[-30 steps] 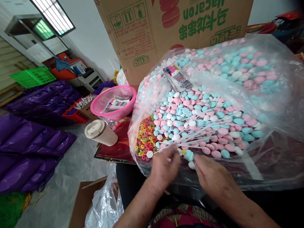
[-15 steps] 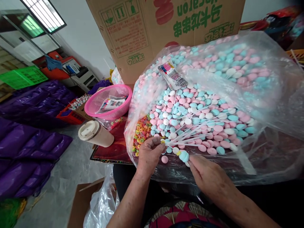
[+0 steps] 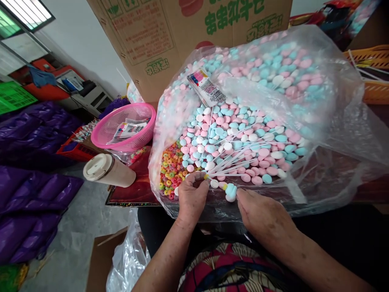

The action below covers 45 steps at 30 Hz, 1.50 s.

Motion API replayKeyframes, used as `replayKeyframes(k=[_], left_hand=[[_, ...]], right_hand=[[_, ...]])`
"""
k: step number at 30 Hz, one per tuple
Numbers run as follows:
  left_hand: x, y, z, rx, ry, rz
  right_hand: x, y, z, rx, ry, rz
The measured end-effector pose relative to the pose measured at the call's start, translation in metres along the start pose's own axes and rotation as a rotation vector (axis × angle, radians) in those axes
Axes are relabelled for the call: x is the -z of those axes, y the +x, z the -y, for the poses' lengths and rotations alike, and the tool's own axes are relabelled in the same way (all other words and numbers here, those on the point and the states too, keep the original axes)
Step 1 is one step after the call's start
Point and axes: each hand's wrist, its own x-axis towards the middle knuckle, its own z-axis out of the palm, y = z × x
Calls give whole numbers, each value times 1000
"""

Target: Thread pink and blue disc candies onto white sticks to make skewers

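My left hand point(image 3: 192, 194) is closed, with thumb and forefinger pinching a small yellow ring candy point(image 3: 206, 177) at the gathered ends of several white sticks point(image 3: 234, 162). Close to its right, my right hand point(image 3: 263, 211) is closed, its fingertips at the end of a candy skewer point(image 3: 230, 192) with pale blue pieces and a yellow ring. The stick inside it is hidden. Both hands are at the near edge of a heap of pink, blue and white button-shaped candies point(image 3: 225, 129). Left of that heap lie multicoloured ring candies point(image 3: 173, 164).
A clear plastic bag point(image 3: 328, 162) spreads under and behind the candies, a printed packet point(image 3: 206, 87) on it. Behind stands a large cardboard box point(image 3: 170, 40). To the left are a pink basket point(image 3: 103, 140) and a lidded cup point(image 3: 120, 172); an orange basket point(image 3: 373, 91) sits far right.
The view has shifted, so the table things appear farther left and higher. Both hands stay close together at the heap's near edge, the right still at the blue skewer.
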Motion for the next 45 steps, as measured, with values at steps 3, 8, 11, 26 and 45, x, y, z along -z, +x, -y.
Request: replayKeyframes(k=[3, 8, 11, 26, 45], left_hand=[[-11, -9, 4, -52, 58, 64], [5, -8, 0, -162, 88, 144], [28, 3, -8, -232, 531, 91], [25, -9, -9, 99, -214, 279], [1, -10, -6, 92, -402, 46]], right_hand=[[-2, 3, -3, 16, 29, -20], [-9, 18, -37, -2, 266, -223], [-10, 21, -40, -26, 394, -113], [1, 23, -25, -58, 1180, 13], [12, -24, -32, 160, 546, -112]])
